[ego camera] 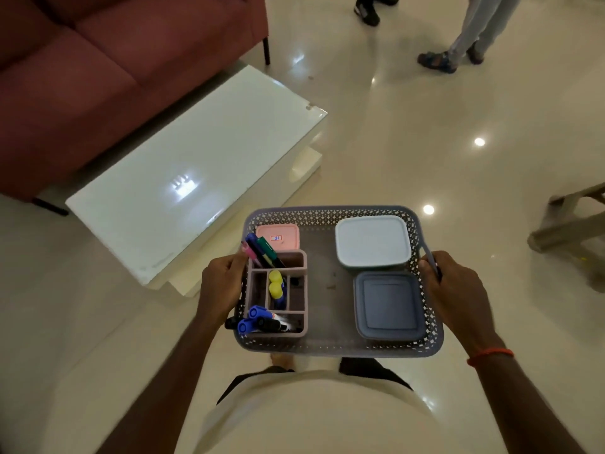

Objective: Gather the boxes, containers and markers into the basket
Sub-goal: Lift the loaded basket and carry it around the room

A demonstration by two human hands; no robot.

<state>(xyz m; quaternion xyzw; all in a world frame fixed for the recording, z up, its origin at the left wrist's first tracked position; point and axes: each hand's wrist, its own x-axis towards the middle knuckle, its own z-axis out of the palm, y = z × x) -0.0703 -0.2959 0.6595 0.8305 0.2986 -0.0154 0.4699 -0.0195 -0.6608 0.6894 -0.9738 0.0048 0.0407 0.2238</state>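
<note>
I hold a grey perforated basket (330,213) in the air in front of my body. My left hand (222,286) grips its left handle and my right hand (455,293) grips its right handle. Inside stand a pale blue lidded container (373,242), a dark blue-grey lidded container (388,306), a small pink box (281,235) and a pink divided organizer (296,257). The organizer holds several markers (262,252) upright at the back, two yellow-capped ones (275,285) in the middle and blue-capped ones (255,319) at the front.
A white glass-topped low table (196,165) stands to the left, with a dark red sofa (108,70) behind it. Glossy cream floor lies all around. Two people's legs and shoes (438,60) are at the top right. A wooden stool (569,231) stands at the right edge.
</note>
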